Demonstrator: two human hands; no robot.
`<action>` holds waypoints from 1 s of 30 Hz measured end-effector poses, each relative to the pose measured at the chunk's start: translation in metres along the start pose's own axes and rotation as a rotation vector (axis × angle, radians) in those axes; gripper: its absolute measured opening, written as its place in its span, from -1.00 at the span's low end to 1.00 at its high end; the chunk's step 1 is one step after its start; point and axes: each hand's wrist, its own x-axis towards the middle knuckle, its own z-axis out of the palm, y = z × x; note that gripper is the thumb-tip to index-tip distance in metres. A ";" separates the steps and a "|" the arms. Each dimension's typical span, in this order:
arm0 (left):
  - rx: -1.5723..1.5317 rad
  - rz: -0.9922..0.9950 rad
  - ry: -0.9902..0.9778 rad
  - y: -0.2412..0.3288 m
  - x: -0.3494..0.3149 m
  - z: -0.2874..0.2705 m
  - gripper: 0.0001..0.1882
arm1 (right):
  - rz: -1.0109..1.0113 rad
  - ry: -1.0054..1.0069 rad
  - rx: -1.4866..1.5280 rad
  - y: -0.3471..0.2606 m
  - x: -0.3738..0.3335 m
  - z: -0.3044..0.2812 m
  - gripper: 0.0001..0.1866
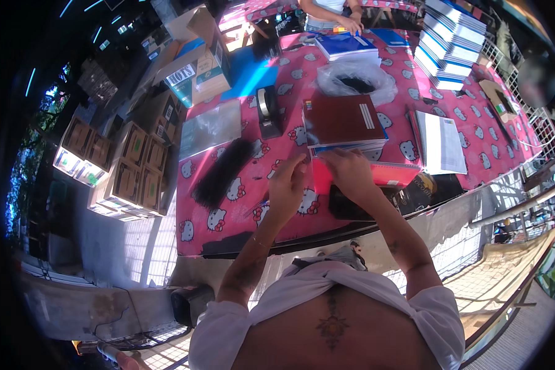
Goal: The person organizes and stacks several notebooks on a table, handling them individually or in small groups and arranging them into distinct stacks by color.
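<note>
uneven pushing could be skewing this flat, rectangular brown-covered notebook over the jutting red-covered notebook on pink printed cloth! the curled left hand is hovering beside, the right hand is resting at the near edge, both grips unclear. smooth covers are shining, bristly black strands lying left.

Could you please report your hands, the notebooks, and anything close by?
Right hand at front edge of notebook stack; left hand near its front left corner, contact unclear. Brown notebook on top. Clear plastic just beyond.
</note>
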 end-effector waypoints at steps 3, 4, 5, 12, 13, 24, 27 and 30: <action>-0.014 0.190 0.074 -0.004 0.003 0.004 -0.79 | 0.001 -0.011 0.017 0.002 -0.001 0.002 -0.85; 0.013 0.167 0.022 -0.002 0.002 0.004 -0.80 | 0.006 0.008 0.027 0.003 -0.001 0.002 -0.86; 0.042 0.143 -0.027 0.000 0.001 0.002 -0.80 | 0.009 0.027 0.040 0.002 -0.001 0.003 -0.86; 0.057 0.074 -0.035 -0.006 0.007 0.003 -0.83 | 0.017 -0.022 0.060 -0.004 -0.001 -0.004 -0.90; 0.046 0.059 -0.012 -0.006 0.008 0.004 -0.83 | 0.018 -0.022 0.059 -0.004 -0.001 -0.003 -0.89; 0.094 0.144 -0.240 -0.015 0.031 -0.018 -0.79 | -0.028 -0.084 0.097 -0.003 0.002 -0.014 -0.84; 0.022 0.105 -0.383 -0.017 0.035 -0.020 -0.77 | -0.039 -0.106 0.095 -0.001 0.003 -0.015 -0.83; -0.022 0.053 -0.427 -0.008 0.037 -0.022 -0.78 | -0.013 -0.125 0.124 0.002 0.002 -0.015 -0.83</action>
